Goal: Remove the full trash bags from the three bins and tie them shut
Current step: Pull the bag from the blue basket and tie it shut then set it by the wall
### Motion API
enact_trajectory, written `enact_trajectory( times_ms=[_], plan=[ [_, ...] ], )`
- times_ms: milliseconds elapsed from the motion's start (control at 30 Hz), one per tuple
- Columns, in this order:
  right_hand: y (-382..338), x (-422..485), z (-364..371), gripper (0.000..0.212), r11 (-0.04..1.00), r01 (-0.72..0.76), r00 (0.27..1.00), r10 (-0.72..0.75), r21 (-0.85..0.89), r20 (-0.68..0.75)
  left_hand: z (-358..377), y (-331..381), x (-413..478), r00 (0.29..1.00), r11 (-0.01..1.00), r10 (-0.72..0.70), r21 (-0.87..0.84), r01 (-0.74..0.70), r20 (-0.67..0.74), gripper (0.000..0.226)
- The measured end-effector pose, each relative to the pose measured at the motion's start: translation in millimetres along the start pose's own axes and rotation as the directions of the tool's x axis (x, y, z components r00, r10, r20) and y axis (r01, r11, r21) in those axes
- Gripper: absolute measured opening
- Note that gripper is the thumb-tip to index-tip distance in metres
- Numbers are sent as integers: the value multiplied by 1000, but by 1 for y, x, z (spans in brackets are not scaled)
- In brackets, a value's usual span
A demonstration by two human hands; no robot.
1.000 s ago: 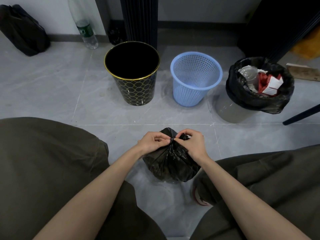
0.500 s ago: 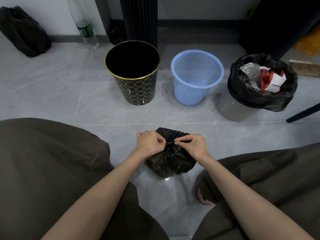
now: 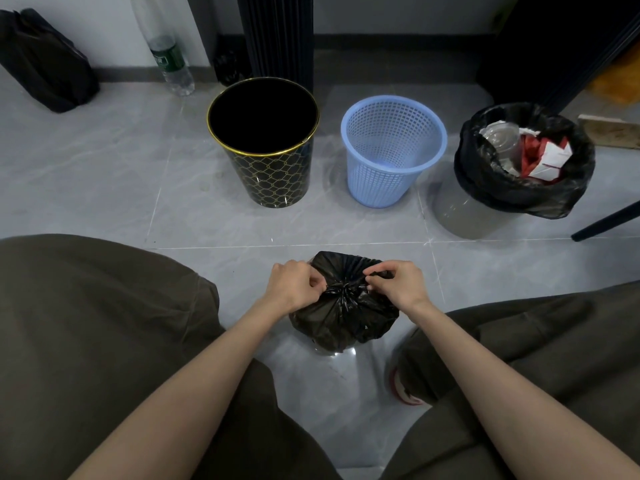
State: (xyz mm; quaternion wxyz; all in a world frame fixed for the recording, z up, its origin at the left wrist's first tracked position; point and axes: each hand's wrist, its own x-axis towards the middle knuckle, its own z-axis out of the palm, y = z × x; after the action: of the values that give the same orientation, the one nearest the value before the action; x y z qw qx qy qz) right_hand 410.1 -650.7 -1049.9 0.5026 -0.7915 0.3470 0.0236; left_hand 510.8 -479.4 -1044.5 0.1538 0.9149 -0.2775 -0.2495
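Both hands have pulled a little apart. The left hand (image 3: 298,287) and right hand (image 3: 398,284) each pinch the bunched top of the black bag (image 3: 343,317) on the floor (image 3: 104,188).

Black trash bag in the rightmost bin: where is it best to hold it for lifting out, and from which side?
Probably the black trash bag's turned-down collar, taken from above at two opposite sides. It folds loosely over the bin's rim, the mouth faces up, and a clear cup and red-and-white cartons fill the middle.
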Motion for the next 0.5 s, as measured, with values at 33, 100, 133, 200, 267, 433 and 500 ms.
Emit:
enact_trajectory(
  times_ms=[33, 100, 133, 200, 267, 433, 500],
  plan=[
    [-1, 2, -1, 16, 999, 35, 999, -35, -35, 8, 0, -2, 0, 999, 998, -16, -58, 18, 32, 17],
    [-4, 5, 1, 24, 980, 127, 992, -122, -152, 43, 3, -5, 0, 997, 991, -44, -126, 51, 59, 14],
    [-6, 5, 3, 27, 956, 197, 980, -186, -216, 70, 6, -6, 0, 997, 987, -46, -148, 56, 70, 13],
    [-11, 5, 7, 24, 890, 322, 946, -290, -323, 143, 10, -7, 0, 994, 982, -32, -181, 50, 102, 13],
    [-16, 1, 9, 24, 860, 348, 926, -256, -372, 276, 14, -7, -2, 991, 983, 3, -184, 22, 135, 14],
    [-14, -22, 21, 47, 752, 410, 807, -36, -516, 589, 24, -14, -7, 963, 984, 43, -177, 5, 264, 21],
    [-5, -26, 26, 54, 720, 423, 772, 31, -550, 635, 25, -16, -8, 935, 991, 38, -132, 9, 353, 27]
  ],
)
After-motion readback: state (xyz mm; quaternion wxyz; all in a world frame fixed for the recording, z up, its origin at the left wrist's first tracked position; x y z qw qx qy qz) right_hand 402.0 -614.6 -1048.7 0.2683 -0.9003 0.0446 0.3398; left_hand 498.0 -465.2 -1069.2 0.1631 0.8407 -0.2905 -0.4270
